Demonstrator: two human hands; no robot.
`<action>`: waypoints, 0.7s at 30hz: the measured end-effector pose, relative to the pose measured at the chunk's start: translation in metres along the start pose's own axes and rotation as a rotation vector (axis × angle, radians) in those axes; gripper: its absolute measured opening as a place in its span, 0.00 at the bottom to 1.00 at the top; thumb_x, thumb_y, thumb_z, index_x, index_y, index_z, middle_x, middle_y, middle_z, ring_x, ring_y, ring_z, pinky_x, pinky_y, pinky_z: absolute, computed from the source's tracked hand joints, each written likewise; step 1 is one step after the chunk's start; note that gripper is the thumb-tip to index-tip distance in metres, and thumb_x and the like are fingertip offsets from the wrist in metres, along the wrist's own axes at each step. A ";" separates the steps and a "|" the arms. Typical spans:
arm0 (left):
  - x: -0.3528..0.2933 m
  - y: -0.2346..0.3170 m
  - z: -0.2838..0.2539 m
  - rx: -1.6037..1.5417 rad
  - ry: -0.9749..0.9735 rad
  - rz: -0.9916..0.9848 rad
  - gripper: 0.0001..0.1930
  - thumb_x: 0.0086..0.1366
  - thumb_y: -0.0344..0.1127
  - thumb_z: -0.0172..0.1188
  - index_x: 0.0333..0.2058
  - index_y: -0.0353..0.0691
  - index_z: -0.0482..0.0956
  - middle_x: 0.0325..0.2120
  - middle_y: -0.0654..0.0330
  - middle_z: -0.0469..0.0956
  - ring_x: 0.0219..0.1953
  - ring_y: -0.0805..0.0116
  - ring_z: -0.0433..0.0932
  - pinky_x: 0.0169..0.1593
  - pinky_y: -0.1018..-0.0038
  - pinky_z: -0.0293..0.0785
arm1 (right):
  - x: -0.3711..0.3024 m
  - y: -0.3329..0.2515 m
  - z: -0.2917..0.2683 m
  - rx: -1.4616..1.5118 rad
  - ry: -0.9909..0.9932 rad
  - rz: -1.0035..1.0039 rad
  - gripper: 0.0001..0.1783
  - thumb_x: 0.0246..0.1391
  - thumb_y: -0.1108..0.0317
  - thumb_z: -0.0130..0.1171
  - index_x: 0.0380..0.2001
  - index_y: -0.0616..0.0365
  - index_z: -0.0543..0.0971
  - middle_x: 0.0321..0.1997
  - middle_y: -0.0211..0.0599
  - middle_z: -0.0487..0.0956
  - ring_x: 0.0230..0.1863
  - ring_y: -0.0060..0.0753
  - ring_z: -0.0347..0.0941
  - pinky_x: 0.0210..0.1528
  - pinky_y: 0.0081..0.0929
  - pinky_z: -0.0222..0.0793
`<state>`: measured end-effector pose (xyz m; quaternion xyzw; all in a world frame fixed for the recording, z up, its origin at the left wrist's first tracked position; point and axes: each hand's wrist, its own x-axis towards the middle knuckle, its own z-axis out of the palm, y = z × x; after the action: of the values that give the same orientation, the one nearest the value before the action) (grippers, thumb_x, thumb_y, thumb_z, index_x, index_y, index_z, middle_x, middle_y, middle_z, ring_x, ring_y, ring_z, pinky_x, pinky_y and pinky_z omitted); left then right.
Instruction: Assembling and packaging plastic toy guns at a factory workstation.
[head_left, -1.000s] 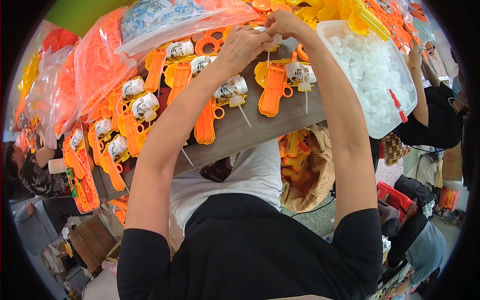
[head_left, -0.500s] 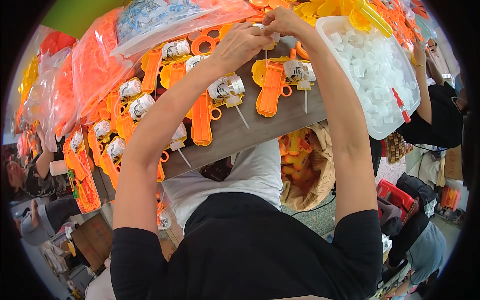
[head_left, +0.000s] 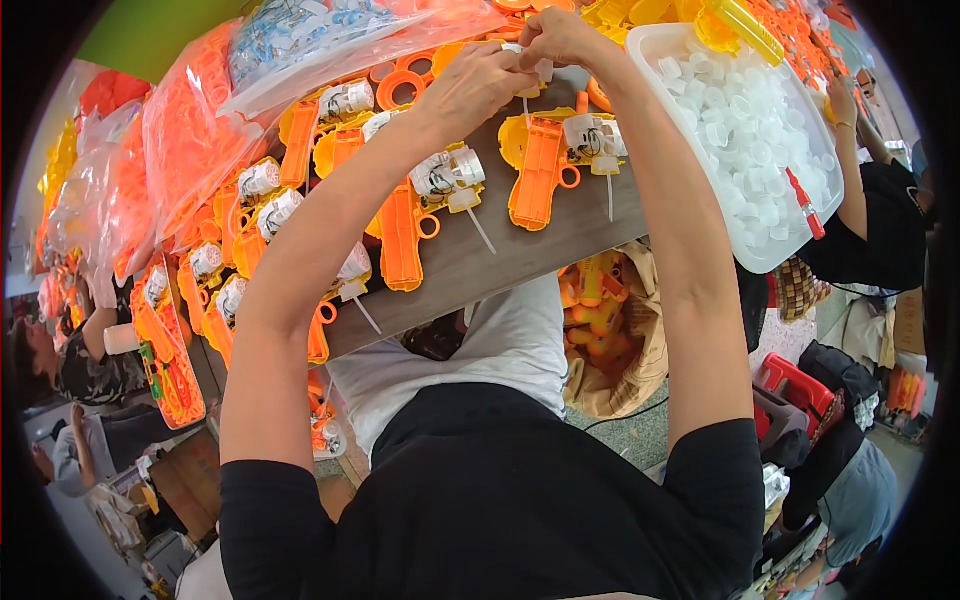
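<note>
Both my hands meet at the far side of the table, over a white plastic part (head_left: 544,70) of a toy gun, with a thin white strip hanging below it. My left hand (head_left: 478,88) lies with its fingers bent together against this part. Above and beside it, my right hand (head_left: 562,38) is closed in a pinch; whatever lies between its fingertips is hidden. Just nearer to me lies an orange and yellow toy gun half (head_left: 538,178) with a white wired housing. Another toy gun half (head_left: 402,235) lies to its left, close to my left forearm.
Several similar toy gun halves cover the table's left side. Bags of orange parts (head_left: 190,150) and bluish parts (head_left: 300,45) stand beyond. A white tub (head_left: 745,262) of translucent caps sits at right, a red-tipped tool on its rim. A sack (head_left: 652,340) of orange parts stands below the table edge.
My hands stay together at the same white part, with a slight shift of the fingers. The whole view has drifted a little.
</note>
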<state>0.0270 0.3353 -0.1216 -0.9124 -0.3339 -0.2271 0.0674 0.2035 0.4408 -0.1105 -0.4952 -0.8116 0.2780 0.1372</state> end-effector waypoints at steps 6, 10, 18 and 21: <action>0.005 -0.003 0.005 0.062 -0.039 0.090 0.19 0.57 0.26 0.63 0.48 0.47 0.83 0.41 0.61 0.79 0.46 0.61 0.76 0.54 0.65 0.72 | 0.006 0.011 0.005 0.019 0.023 -0.027 0.13 0.37 0.66 0.67 0.29 0.61 0.85 0.30 0.48 0.84 0.34 0.44 0.82 0.37 0.36 0.77; -0.004 -0.009 -0.002 0.065 -0.047 0.088 0.20 0.58 0.26 0.62 0.50 0.48 0.83 0.41 0.62 0.78 0.47 0.61 0.76 0.55 0.65 0.71 | -0.003 -0.012 -0.001 0.014 -0.031 -0.036 0.15 0.43 0.65 0.66 0.35 0.61 0.84 0.30 0.47 0.83 0.33 0.43 0.80 0.35 0.37 0.75; -0.016 -0.008 -0.007 -0.317 0.075 -0.295 0.17 0.56 0.27 0.62 0.45 0.47 0.85 0.36 0.59 0.84 0.40 0.60 0.79 0.46 0.67 0.75 | -0.001 0.000 0.010 -0.026 0.027 -0.020 0.21 0.37 0.58 0.77 0.31 0.61 0.83 0.29 0.38 0.82 0.33 0.31 0.78 0.37 0.31 0.72; -0.010 -0.012 -0.012 -0.241 0.226 -0.253 0.12 0.56 0.27 0.62 0.40 0.45 0.86 0.35 0.59 0.82 0.40 0.59 0.80 0.43 0.66 0.76 | -0.001 0.000 0.008 -0.085 0.105 -0.029 0.20 0.38 0.58 0.77 0.31 0.60 0.83 0.29 0.39 0.82 0.33 0.32 0.78 0.37 0.31 0.72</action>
<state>0.0081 0.3359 -0.1160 -0.8332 -0.4067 -0.3732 -0.0344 0.2005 0.4375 -0.1166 -0.5026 -0.8215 0.2149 0.1624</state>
